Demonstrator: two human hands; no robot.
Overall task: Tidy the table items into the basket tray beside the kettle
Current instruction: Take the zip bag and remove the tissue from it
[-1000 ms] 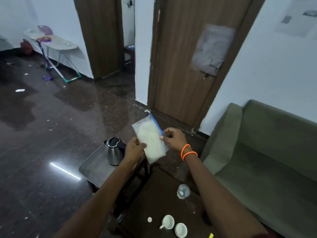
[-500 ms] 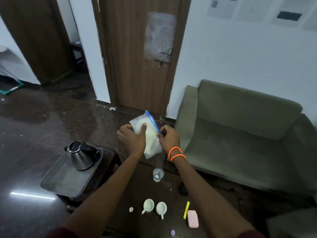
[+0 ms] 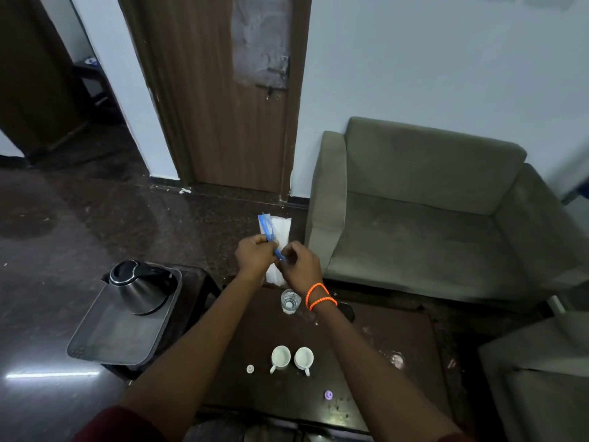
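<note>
I hold a clear zip bag (image 3: 280, 229) of white grains with a blue seal above the far edge of the dark table (image 3: 366, 352). My left hand (image 3: 255, 255) and my right hand (image 3: 298, 266), with orange bands at the wrist, both pinch the blue seal. The grey tray (image 3: 118, 339) stands on a low stand to the left, with a steel kettle (image 3: 137, 288) at its far end. On the table stand two white cups (image 3: 291, 358), a water bottle (image 3: 290, 302), a small white cap (image 3: 250, 368) and a purple ring (image 3: 328, 394).
A green sofa (image 3: 430, 224) runs along the right, with a second seat (image 3: 541, 378) at the near right. A wooden door (image 3: 229, 90) is straight ahead. Dark glossy floor lies to the left.
The view has swung right and down, bringing more of the table in. The bag has turned so its blue seal runs between my hands, which have moved closer together on it.
</note>
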